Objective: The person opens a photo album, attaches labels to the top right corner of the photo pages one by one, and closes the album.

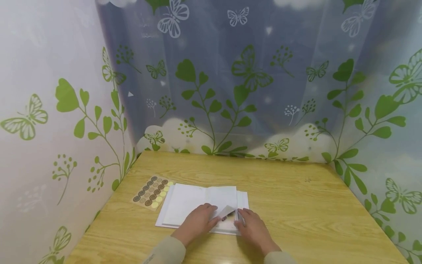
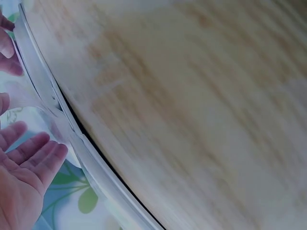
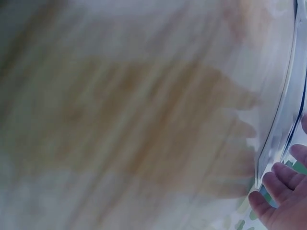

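Observation:
An open book with blank white pages [image 1: 188,203] lies on the wooden table. Over its right page, between my hands, a small light-grey flap [image 1: 226,211] stands up with a dark patch under it. My left hand [image 1: 199,220] rests over the lower middle of the book, its thumb tip close to the flap. In the left wrist view, the fingers [image 2: 31,151] are nearly straight beside a thin sheet. My right hand [image 1: 255,228] is at the book's right edge, thumb and forefinger beside a narrow grey piece [image 1: 241,219]; I cannot tell whether they pinch it.
Left of the book lies a sheet of round brown, grey and yellow stickers [image 1: 152,192], one corner close against the cover. The wooden table [image 1: 296,198] stretches away to the right. Curtains with green leaves and butterflies [image 1: 214,102] enclose the table at the back and sides.

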Tool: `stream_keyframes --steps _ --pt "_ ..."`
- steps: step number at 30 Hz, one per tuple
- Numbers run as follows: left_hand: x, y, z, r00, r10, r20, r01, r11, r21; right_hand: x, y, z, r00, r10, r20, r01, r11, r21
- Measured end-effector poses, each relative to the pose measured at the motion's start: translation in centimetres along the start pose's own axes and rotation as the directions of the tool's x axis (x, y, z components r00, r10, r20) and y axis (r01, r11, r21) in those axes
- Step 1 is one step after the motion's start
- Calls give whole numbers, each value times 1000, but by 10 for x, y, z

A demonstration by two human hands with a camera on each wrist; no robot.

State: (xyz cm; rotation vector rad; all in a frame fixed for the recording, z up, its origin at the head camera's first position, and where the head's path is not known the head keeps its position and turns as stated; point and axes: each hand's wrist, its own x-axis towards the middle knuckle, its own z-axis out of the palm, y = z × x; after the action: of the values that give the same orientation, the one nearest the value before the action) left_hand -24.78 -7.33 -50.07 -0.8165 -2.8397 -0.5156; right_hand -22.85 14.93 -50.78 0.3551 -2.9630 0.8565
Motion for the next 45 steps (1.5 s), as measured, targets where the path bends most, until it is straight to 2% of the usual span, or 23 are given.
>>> stream_keyframes --steps 5,9,16,24,30,36,45 --pt "1 1 -2 1000 -11 -7 10 999 -30 1 -2 1 1000 -18 4 18 1000 -15" --pt "3 3 -5 999 -46 -27 43 993 -107 2 -6 1 998 -63 -2 63 998 -11" --pt "11 10 -11 987 -123 -100 91 957 -274 4 -10 2 993 -118 1 118 993 -32" --pt "18 16 -13 988 -133 -76 105 951 -291 5 -11 6 994 -103 38 105 993 -49" --pt "17 14 -16 981 -156 -116 110 937 -330 6 -12 5 994 -99 54 102 993 -58" --pt "14 8 -24 962 -232 -146 154 898 -413 6 -12 5 993 -105 50 108 993 -55" --pt "9 -3 -30 937 -313 -153 195 836 -513 7 -9 7 994 -79 70 82 996 -43"
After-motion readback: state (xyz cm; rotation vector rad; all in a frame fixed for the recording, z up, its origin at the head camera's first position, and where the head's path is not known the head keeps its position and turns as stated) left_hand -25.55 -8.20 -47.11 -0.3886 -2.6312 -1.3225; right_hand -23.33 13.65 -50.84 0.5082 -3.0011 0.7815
